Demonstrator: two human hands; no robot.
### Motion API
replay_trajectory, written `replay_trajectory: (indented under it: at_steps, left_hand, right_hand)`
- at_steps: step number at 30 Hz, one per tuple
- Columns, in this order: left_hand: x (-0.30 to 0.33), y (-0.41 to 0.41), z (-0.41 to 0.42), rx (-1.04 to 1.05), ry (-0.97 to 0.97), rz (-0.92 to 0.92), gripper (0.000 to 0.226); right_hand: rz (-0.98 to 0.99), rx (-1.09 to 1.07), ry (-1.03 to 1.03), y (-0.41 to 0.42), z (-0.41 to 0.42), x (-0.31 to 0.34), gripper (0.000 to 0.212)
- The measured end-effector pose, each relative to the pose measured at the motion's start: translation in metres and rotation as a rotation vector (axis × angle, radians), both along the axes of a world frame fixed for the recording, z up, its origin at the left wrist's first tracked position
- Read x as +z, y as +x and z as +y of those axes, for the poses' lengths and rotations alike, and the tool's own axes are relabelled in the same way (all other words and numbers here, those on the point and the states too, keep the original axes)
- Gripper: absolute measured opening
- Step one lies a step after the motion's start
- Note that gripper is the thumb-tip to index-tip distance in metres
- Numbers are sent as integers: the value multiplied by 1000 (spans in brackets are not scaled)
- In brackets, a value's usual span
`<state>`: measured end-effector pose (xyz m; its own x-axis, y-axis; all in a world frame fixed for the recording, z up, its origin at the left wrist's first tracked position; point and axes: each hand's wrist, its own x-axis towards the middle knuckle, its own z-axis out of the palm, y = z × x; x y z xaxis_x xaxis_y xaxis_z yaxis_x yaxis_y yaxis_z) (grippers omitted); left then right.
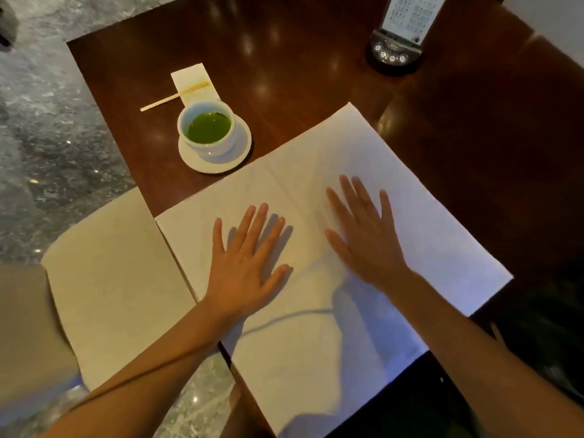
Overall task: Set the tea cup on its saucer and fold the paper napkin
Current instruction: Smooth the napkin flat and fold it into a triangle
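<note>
A large white paper napkin [420,216] lies spread out flat on the dark wooden table [284,58], with faint crease lines across it. My left hand [246,263] rests palm down on its left half, fingers apart. My right hand [363,235] lies flat on the middle of it, fingers apart too. Neither hand holds anything. Beyond the napkin's far left edge, a white tea cup [207,128] of green tea stands on its white saucer [240,150].
A small folded white paper [194,82] with a wooden pick [173,97] across it lies behind the cup. A black stand with a printed card [398,42] sits at the far right. A beige seat cushion [113,273] lies left of the table, over a marbled floor.
</note>
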<state>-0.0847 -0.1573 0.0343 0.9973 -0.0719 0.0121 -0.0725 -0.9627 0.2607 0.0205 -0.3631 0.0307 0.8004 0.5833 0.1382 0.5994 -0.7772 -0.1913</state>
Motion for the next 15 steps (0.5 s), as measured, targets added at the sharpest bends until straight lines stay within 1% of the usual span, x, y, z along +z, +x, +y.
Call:
replay_trajectory:
  at_steps: [2,4,7,10,15]
  left_hand:
    - [5,-34,-14,-89,-18,-10,66]
    - [4,-67,-28,-185,0,52,67]
    - [-7,-109,-41,-292,-17,164,64]
    - [-17,-131,-43,-330,21,237,67]
    - [-17,-140,-42,-335,56,274,81]
  right_hand:
    - [18,29,-58,-57,-15,4,60]
    - [55,39,-116,-106,-28,0,62]
    - [140,-12,-173,-159,-43,-8,65]
    - [219,-36,-245,-187,-53,-13,68]
    - [251,-14,-250,-200,-62,-13,70]
